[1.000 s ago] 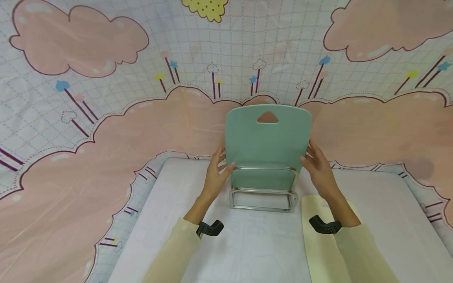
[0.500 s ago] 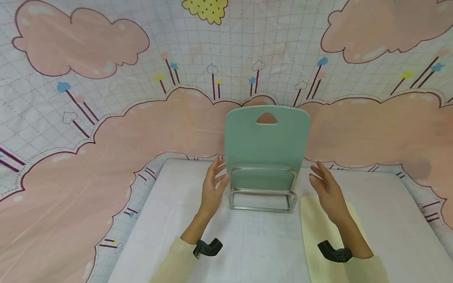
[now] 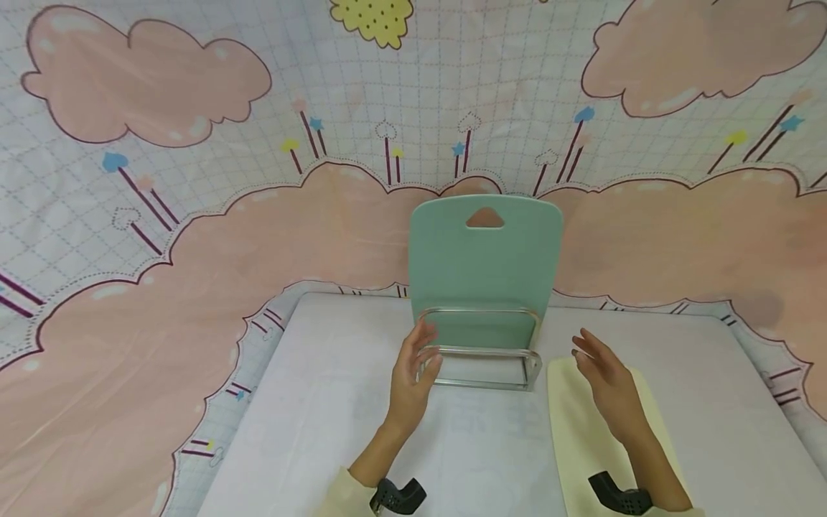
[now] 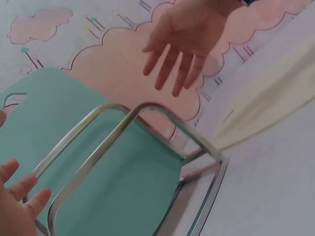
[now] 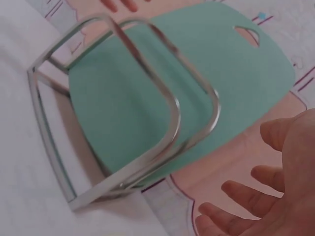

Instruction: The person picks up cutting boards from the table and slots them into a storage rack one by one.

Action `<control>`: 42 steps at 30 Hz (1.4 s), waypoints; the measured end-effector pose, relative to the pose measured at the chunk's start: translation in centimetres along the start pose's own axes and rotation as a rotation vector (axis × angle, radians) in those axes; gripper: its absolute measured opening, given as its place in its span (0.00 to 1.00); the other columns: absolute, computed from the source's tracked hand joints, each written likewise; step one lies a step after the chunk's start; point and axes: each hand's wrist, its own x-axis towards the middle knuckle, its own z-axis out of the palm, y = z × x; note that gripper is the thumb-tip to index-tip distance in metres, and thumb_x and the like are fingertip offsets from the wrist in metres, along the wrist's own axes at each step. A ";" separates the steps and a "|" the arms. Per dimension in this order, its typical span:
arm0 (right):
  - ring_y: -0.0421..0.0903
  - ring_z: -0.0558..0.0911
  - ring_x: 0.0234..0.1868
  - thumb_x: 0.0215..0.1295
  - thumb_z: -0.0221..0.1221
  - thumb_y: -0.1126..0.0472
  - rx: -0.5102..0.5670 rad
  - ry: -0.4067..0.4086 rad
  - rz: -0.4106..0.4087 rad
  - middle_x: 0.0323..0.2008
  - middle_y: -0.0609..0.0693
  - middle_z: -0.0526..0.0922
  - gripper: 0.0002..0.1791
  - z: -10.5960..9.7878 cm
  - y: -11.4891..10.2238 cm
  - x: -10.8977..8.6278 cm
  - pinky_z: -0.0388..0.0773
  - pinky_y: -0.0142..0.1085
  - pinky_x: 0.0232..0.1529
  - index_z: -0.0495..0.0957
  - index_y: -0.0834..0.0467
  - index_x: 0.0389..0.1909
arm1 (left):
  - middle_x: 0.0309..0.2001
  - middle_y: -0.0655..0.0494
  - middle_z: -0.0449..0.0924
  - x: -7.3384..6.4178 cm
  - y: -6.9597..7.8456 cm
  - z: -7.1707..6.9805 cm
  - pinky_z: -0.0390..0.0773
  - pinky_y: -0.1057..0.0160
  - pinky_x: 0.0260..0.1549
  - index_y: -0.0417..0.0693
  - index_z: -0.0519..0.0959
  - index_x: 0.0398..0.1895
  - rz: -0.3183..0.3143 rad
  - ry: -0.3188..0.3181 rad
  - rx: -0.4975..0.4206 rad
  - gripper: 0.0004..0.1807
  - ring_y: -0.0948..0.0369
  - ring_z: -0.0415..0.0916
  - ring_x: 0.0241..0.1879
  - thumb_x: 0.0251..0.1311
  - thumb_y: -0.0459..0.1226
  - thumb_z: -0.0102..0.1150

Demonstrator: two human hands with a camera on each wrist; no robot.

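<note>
A green cutting board (image 3: 484,266) with a triangular handle hole stands upright in a metal rack (image 3: 478,352) of bent tubes. My left hand (image 3: 412,377) is in front of the rack's left end, its fingers loosely spread and overlapping the rack in the head view. To the right of the rack, my right hand (image 3: 610,391) hovers above a cream cutting board (image 3: 575,431) that lies flat. Both hands hold nothing. In the left wrist view the right hand (image 4: 189,39) hangs with straight, parted fingers across from the green board (image 4: 123,182).
The rack stands on a white-covered table (image 3: 323,402). Behind rises a patterned cloth backdrop (image 3: 291,237) with pink clouds, close to the back of the green board. A black wrist camera (image 3: 397,495) is strapped to each wrist.
Both hands have come away from the green board's side edges and drawn back towards the person. The left hand has then shifted right, before the rack. The board stays standing in the rack.
</note>
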 end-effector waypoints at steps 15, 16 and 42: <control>0.20 0.65 0.52 0.76 0.43 0.48 -0.093 -0.018 0.177 0.67 0.61 0.64 0.34 -2.8 3.5 -4.1 0.65 0.15 0.43 0.47 0.57 0.75 | 0.65 0.37 0.61 -2.0 -3.4 5.6 0.68 0.46 0.57 0.41 0.56 0.71 -0.015 -0.098 -0.144 0.28 0.40 0.61 0.63 0.70 0.30 0.47; 0.21 0.65 0.52 0.76 0.43 0.47 -0.116 -0.017 0.191 0.66 0.62 0.64 0.34 -2.9 3.6 -4.3 0.65 0.16 0.42 0.47 0.57 0.75 | 0.65 0.37 0.61 -2.1 -3.5 5.9 0.68 0.46 0.57 0.40 0.56 0.71 -0.030 -0.110 -0.138 0.27 0.40 0.61 0.63 0.70 0.30 0.47; 0.13 0.59 0.44 0.72 0.45 0.41 -0.151 0.067 0.444 0.63 0.28 0.62 0.39 -7.0 8.6 -9.2 0.72 0.44 0.53 0.45 0.55 0.76 | 0.61 0.32 0.65 -3.4 -6.2 11.5 0.71 0.63 0.54 0.28 0.57 0.67 -0.350 -0.134 -0.220 0.27 0.37 0.64 0.60 0.69 0.30 0.49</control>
